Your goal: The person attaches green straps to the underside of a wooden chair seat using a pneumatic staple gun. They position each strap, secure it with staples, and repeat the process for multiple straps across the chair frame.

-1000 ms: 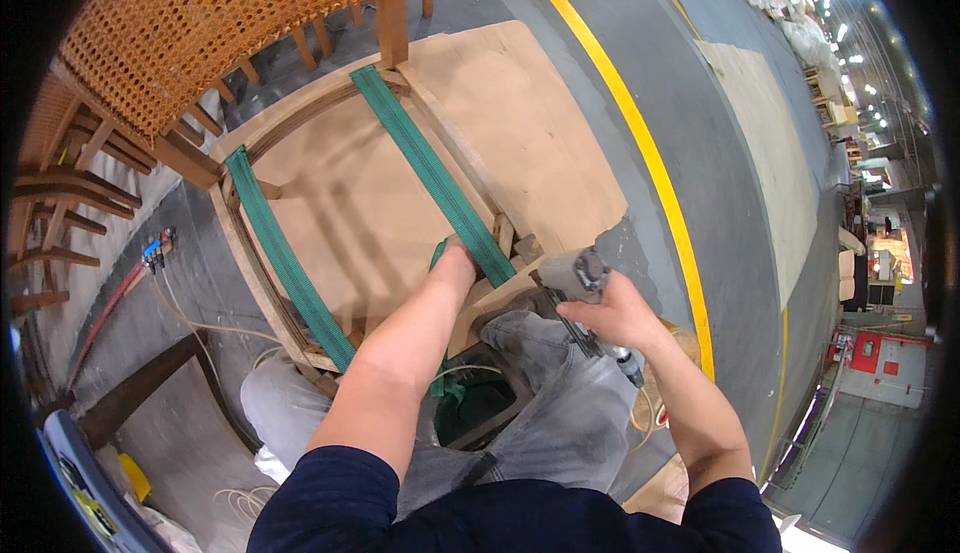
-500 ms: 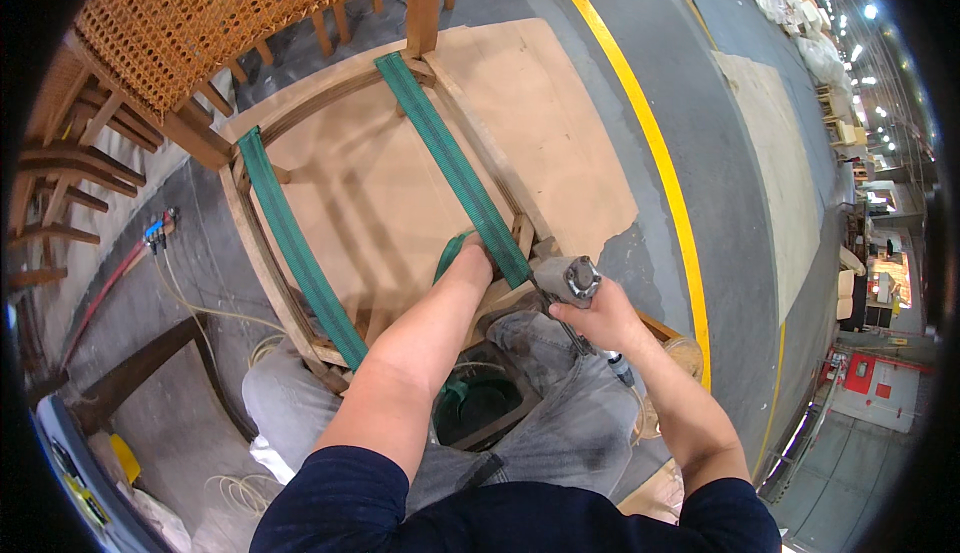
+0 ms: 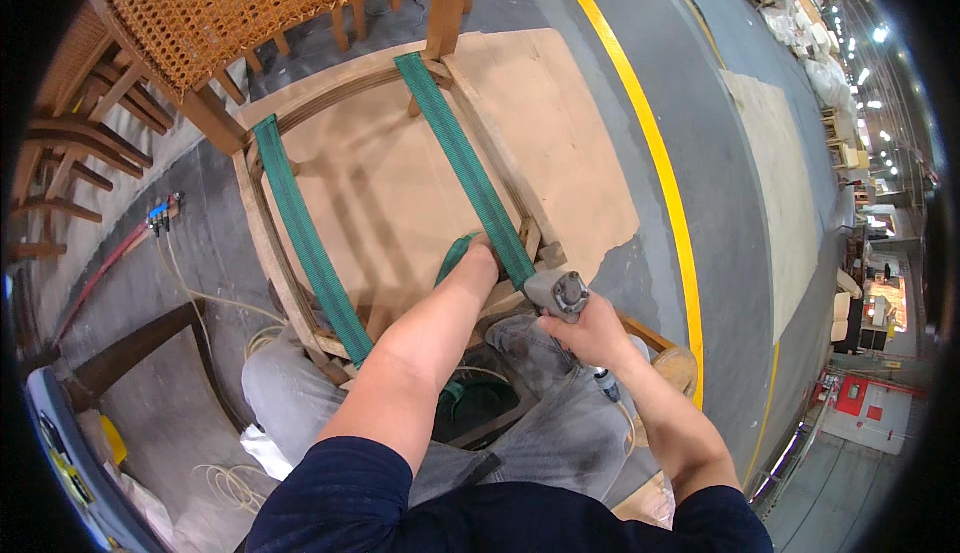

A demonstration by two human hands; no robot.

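A wooden chair frame (image 3: 493,148) has two green webbing straps stretched across its seat opening, a left strap (image 3: 312,238) and a right strap (image 3: 455,153). My left hand (image 3: 482,247) is at the near end of the right strap, closed by a loose loop of the same webbing; the strap partly hides its fingers. My right hand (image 3: 592,333) is wrapped round a grey air stapler (image 3: 557,293). The stapler's head sits against the right strap's near end, over the front rail; its exact contact is hidden.
A woven cane backrest (image 3: 290,3) rises at the far side. Brown cardboard (image 3: 560,143) lies under the chair. A dark bin (image 3: 480,403) with green webbing is between my knees. Air hoses (image 3: 185,263) run along the left floor; stacked chair frames (image 3: 85,158) stand beyond.
The stapler has shifted left onto the right strap's near end, and my right hand has moved with it. My left hand stays at the webbing. The whole view has shifted slightly.
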